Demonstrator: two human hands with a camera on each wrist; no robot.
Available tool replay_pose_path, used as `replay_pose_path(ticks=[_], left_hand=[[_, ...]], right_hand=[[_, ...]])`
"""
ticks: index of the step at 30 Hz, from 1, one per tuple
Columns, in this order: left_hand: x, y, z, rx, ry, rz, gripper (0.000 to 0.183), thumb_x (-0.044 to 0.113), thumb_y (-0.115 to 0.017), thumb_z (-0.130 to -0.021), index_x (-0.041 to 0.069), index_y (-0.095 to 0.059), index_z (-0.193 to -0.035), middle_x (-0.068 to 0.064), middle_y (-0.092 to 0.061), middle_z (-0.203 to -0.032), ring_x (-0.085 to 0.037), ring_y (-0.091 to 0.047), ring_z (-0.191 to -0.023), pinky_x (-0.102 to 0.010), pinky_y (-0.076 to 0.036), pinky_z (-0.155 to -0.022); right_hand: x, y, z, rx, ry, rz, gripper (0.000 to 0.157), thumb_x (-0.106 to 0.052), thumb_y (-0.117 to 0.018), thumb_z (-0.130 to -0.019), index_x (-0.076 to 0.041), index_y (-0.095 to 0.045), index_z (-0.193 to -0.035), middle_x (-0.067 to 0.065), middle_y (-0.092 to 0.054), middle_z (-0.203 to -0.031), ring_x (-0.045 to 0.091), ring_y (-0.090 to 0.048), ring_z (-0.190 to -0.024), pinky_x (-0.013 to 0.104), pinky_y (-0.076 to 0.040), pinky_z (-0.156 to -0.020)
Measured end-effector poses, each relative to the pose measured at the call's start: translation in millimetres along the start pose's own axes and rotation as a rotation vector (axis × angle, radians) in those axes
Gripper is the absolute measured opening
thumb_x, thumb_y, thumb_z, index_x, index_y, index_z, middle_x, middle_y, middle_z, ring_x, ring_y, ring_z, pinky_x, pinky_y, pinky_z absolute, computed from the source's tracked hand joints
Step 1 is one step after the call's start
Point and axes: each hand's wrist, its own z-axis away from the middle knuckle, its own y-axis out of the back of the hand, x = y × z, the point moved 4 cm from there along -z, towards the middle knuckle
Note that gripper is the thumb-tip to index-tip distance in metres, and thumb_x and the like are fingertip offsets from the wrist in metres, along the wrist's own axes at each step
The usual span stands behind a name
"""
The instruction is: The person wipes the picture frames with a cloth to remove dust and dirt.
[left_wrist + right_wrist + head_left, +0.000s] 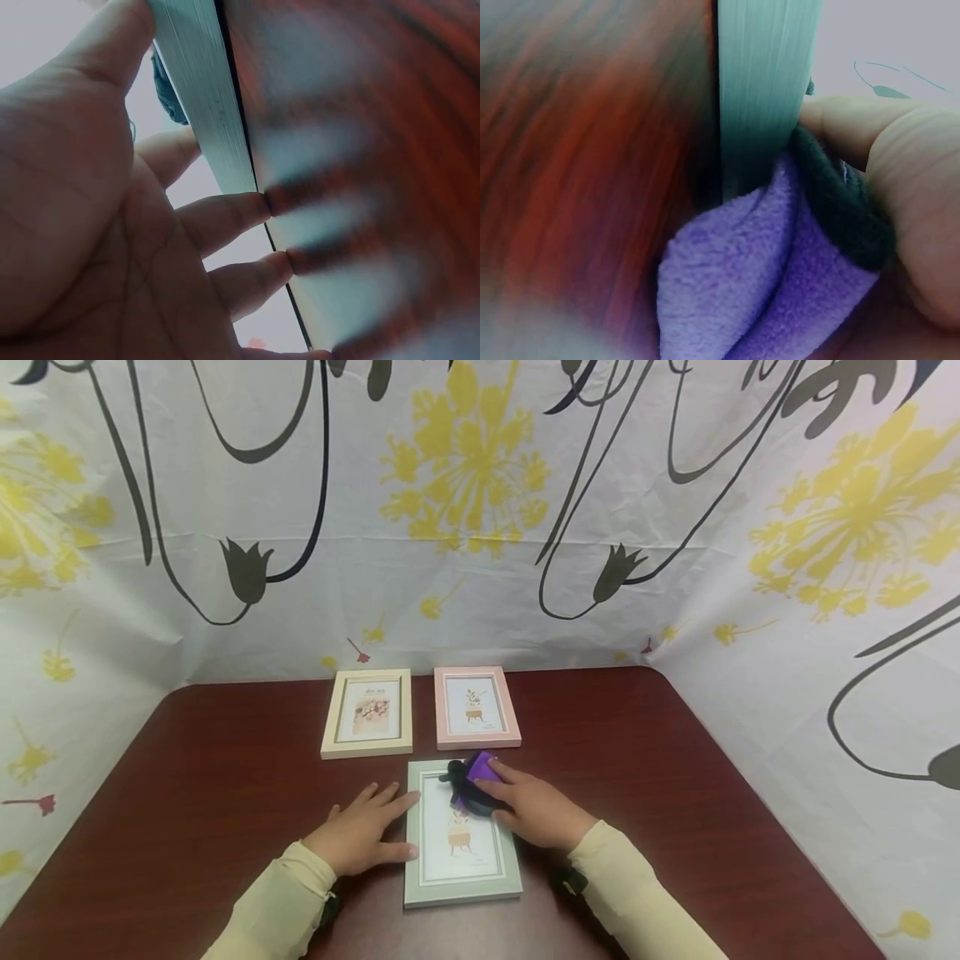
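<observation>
A pale green picture frame (462, 891) lies flat near the front of the table, with a plant print under its pane. My left hand (358, 832) is spread at its left side, thumb and index fingertip touching the border. Seen from the left wrist, the other fingers of that hand (82, 195) reach down to the tabletop beside the frame's side (206, 82). With my right hand (543, 810) I hold a bunched purple and black cloth (480, 768) on the upper right of the frame. In the right wrist view, purple cloth (727, 277) hangs over the frame's edge.
Behind the green frame lie a cream picture frame (367, 748) and a pink picture frame (477, 742), side by side. The dark red wooden table (225, 793) meets a patterned white fabric (480, 610) at its back and sides.
</observation>
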Motion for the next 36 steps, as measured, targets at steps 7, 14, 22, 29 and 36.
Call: replay_pose_path(ticks=[7, 14, 22, 29, 36], left_hand=[[-1.8, -2.7, -0.9, 0.020, -0.006, -0.020, 0.082, 0.057, -0.071, -0.084, 0.023, -0.041, -0.153, -0.018, -0.034, -0.157, -0.046, -0.024, -0.144, -0.082, -0.022, -0.097], [-0.8, -3.2, -1.0, 0.032, -0.009, -0.007, 0.083, 0.056, -0.072, -0.083, 0.022, -0.042, -0.152, -0.019, -0.035, -0.156, -0.047, -0.025, -0.143, -0.083, -0.023, -0.095], [-1.0, -2.0, -2.2, 0.029, -0.009, -0.009, 0.082, 0.055, -0.072, -0.083, 0.023, -0.043, -0.152, -0.019, -0.035, -0.156, -0.047, -0.024, -0.144, -0.082, -0.022, -0.097], [-0.6, -2.1, -3.3, 0.039, -0.007, -0.020, 0.082, 0.055, -0.073, -0.083, 0.022, -0.044, -0.152, -0.019, -0.036, -0.155, -0.046, -0.025, -0.143, -0.081, -0.024, -0.097], [-0.7, -2.9, -2.1, 0.034, -0.002, -0.022, 0.081, 0.056, -0.072, -0.083, 0.023, -0.044, -0.152, -0.018, -0.036, -0.155, -0.046, -0.025, -0.144, -0.082, -0.024, -0.097]], right_hand=[[-1.6, -3.4, 8.1, -0.007, 0.029, 0.009, 0.052, -0.022, -0.063, -0.096, -0.017, -0.052, -0.147, 0.015, -0.035, -0.157, 0.034, -0.047, -0.134, 0.045, -0.041, -0.108], [-9.2, -1.5, 29.7, -0.056, 0.116, 0.007, 0.052, -0.022, -0.065, -0.096, -0.020, -0.053, -0.146, 0.014, -0.037, -0.156, 0.032, -0.046, -0.135, 0.047, -0.041, -0.107], [-17.9, 3.7, 54.0, -0.099, 0.283, 0.039, 0.052, -0.027, -0.069, -0.094, -0.024, -0.055, -0.144, 0.007, -0.041, -0.155, 0.027, -0.045, -0.136, 0.043, -0.042, -0.107], [-26.8, 5.7, 65.2, -0.091, 0.304, 0.063, 0.047, -0.037, -0.062, -0.098, -0.022, -0.057, -0.142, 0.008, -0.044, -0.152, 0.033, -0.039, -0.140, 0.047, -0.043, -0.106], [-29.0, 2.3, 66.4, -0.029, 0.436, 0.110, 0.044, -0.035, -0.042, -0.107, -0.018, -0.052, -0.146, 0.008, -0.035, -0.158, 0.030, -0.032, -0.145, 0.045, -0.038, -0.110]])
